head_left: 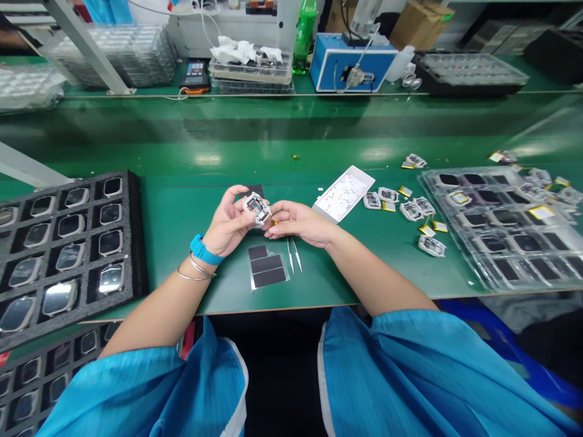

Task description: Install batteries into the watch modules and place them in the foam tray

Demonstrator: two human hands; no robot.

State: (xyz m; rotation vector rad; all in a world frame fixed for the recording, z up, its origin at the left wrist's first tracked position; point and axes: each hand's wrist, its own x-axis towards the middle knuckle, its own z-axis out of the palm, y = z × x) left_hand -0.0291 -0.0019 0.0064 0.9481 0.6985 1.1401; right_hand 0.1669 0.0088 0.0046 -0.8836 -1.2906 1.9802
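Observation:
My left hand (228,223) is closed around a white smartwatch inner housing (257,208) whose circuit parts face up. At the housing's right side, my right hand (296,223) pinches a small yellow-edged piece (274,222), seemingly the battery on its lead; my fingers cover most of it. Below the hands lies a clear sheet with dark adhesive rectangles (267,263). A pair of tweezers (294,255) rests beside that sheet, tips toward me. Just right of my right hand, a white tray (346,193) contains many tiny pieces.
Several white housings with yellow batteries (412,210) lie loose on the right. Beyond them are clear plastic trays (473,267) with dark screens. At left stands a black foam tray (136,243) of watch cases. A blue machine (339,64) and a green bottle (304,36) occupy the shelf behind.

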